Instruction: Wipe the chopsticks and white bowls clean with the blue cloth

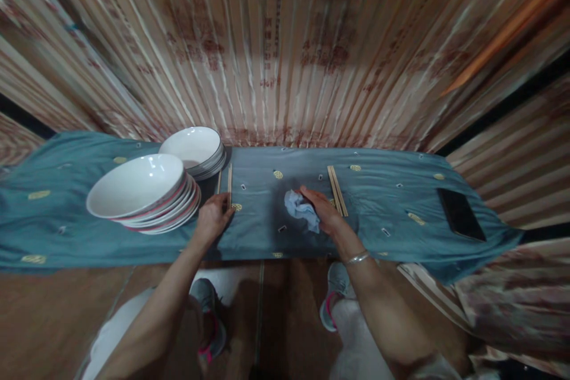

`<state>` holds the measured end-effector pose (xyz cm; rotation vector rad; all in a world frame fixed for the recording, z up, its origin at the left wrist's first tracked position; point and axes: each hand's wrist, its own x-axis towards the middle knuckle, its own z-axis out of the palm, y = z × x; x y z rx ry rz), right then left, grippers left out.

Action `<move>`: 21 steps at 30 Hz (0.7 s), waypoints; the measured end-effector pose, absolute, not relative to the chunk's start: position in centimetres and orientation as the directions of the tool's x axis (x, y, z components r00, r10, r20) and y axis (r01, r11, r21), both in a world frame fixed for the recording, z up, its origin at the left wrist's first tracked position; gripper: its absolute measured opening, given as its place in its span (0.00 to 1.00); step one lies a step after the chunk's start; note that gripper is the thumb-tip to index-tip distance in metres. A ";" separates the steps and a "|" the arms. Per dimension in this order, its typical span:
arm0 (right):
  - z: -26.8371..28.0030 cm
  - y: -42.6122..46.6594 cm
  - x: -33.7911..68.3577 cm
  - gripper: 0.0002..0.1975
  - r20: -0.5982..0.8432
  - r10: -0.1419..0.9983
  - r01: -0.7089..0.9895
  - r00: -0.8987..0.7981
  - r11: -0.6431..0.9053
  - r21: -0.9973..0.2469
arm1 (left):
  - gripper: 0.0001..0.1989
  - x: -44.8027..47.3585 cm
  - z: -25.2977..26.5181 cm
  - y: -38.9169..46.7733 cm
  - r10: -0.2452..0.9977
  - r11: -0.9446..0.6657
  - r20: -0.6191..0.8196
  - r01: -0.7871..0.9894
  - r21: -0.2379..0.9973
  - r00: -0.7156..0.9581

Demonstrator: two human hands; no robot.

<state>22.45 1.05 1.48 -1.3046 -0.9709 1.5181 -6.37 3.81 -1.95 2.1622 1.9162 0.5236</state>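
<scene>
My left hand [214, 217] is closed, its fingertips at the lower ends of wooden chopsticks [230, 179] lying beside the bowls; how many it grips is hidden. A crumpled light-blue cloth [300, 209] is held in my right hand [323, 209], low over the tabletop. Just right of that hand lies a small row of chopsticks [337, 190], side by side. Left of my left hand leans a tall stack of white bowls [138, 187] with red bands. Behind it stands a second stack of white bowls [192, 148] with dark rims.
A blue-green cloth with yellow motifs covers the narrow table [258, 237]. A flat black object [461, 214], perhaps a phone, lies at the right end. A pleated beige curtain [285, 71] hangs right behind the table. My feet are on the brown floor [243, 320] below.
</scene>
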 end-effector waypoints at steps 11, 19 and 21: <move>2.1 1.1 21.2 0.21 -0.474 0.844 -0.506 -0.249 -0.531 -0.680 | 0.13 -4.2 -1.2 3.4 0.975 -0.220 0.095 0.944 0.248 0.202; 1.3 1.6 20.8 0.06 -0.410 0.888 -0.526 -0.210 -0.456 -0.718 | 0.11 -2.7 -2.1 3.6 0.978 -0.206 0.113 0.852 0.481 0.173; 1.0 1.8 20.8 0.05 -0.394 0.896 -0.535 -0.205 -0.440 -0.721 | 0.10 -2.3 -2.4 3.8 0.988 -0.152 0.088 0.765 0.626 0.125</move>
